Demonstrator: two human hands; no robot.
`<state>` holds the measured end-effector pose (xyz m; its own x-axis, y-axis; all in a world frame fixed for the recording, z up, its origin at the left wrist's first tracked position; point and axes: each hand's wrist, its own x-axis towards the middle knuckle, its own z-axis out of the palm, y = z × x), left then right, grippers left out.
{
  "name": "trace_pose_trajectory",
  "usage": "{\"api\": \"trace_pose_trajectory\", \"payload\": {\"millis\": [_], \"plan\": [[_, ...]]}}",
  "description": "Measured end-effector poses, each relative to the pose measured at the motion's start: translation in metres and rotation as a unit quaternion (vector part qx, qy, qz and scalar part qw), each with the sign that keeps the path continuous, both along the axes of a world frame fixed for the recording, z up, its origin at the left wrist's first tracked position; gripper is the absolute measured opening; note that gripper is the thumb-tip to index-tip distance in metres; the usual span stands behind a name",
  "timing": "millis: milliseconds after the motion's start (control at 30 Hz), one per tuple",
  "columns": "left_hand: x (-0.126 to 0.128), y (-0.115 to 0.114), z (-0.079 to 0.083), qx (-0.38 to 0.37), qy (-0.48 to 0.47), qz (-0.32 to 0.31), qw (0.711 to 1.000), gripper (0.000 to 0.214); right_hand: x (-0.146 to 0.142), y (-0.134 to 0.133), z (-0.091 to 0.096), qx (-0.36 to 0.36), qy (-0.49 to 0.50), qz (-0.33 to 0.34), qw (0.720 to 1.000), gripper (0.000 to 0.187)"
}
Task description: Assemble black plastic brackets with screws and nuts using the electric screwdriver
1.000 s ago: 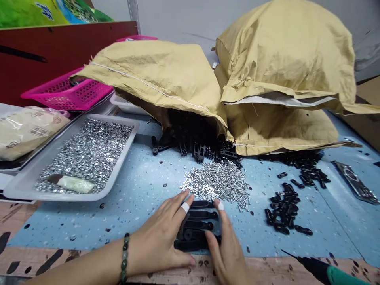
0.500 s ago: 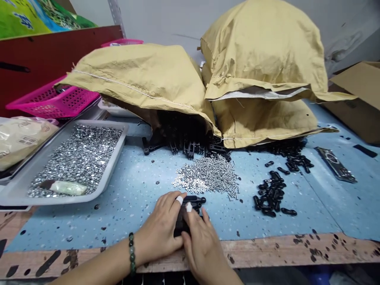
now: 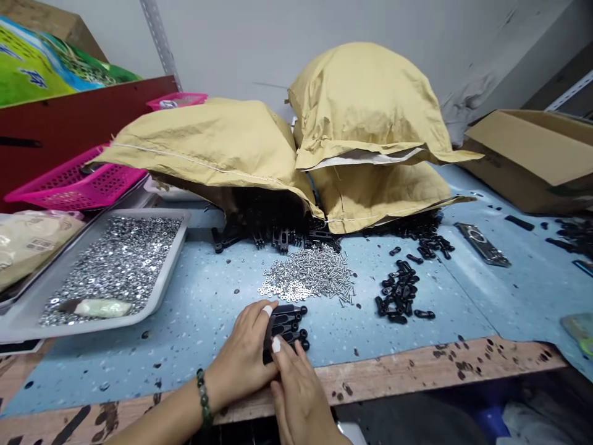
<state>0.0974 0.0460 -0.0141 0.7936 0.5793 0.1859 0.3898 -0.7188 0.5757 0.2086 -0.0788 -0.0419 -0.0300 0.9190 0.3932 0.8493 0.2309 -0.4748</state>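
Several black ball-ended plastic arms point(image 3: 288, 318) lie side by side in a row near the table's front edge, their ball ends pointing right. My left hand point(image 3: 241, 349) is closed around the left end of the row, and part of the arms is hidden under it. From the near side, my right hand point(image 3: 301, 389) grips the row with its fingers pressed together. White tape covers one finger of each hand. Just beyond lies a pile of silver screws point(image 3: 327, 269) and small nuts point(image 3: 287, 285). Short black links point(image 3: 398, 293) are heaped to the right.
A white tray point(image 3: 173, 262) of nuts stands left, with a pink basket point(image 3: 88, 185) behind. Yellow sacks point(image 3: 208, 142) spill black parts at the back. A wrapped packet point(image 3: 482, 244) and a cardboard box point(image 3: 523, 167) are on the right.
The view has turned right and tilted up. My right hand has slid a little toward me, and more of the black arms' ball ends now show.
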Motion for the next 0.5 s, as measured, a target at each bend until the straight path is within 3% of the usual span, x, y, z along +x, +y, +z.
{"api": "trace_pose_trajectory", "payload": {"millis": [300,500], "plan": [[-0.006,-0.002,0.0,-0.006,0.017,-0.006,1.0,0.083,0.017,0.003,0.008,0.02,0.05,-0.009,0.998,0.061],[-0.004,-0.002,-0.009,0.06,0.004,-0.006,0.998,0.071,0.016,0.025,0.012,-0.017,-0.002,-0.048,0.999,0.064]]}}
